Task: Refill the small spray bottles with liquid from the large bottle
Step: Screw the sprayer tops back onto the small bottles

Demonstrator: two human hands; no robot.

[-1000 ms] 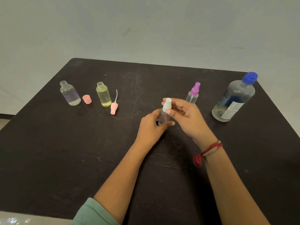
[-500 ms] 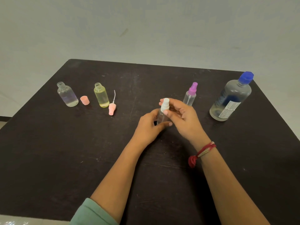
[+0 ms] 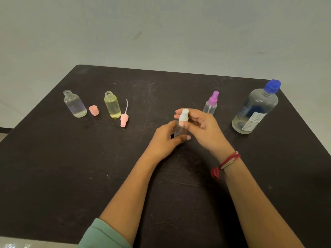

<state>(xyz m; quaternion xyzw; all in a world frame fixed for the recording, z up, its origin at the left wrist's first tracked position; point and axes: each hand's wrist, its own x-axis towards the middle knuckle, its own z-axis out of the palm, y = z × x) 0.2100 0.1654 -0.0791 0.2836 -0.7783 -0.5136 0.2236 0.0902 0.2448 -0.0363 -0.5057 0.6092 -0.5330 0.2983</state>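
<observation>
Unchanged since the earlier frame: both your hands stay on the small spray bottle, held between them.
Item: clear body, long axis near upright, white sprayer head pointing up.
Left hand: fingers curled round the lower body.
Right hand: thumb and fingertips pinch the white sprayer head.
Hidden: base and fill level, behind your left fingers; contact with the table cannot be told.
Just beyond your right hand: purple-topped spray bottle.
Farther right: large bottle, blue cap on.
Well left of your left hand: two open bottles, a pink cap, and a pink sprayer head lying down.
</observation>
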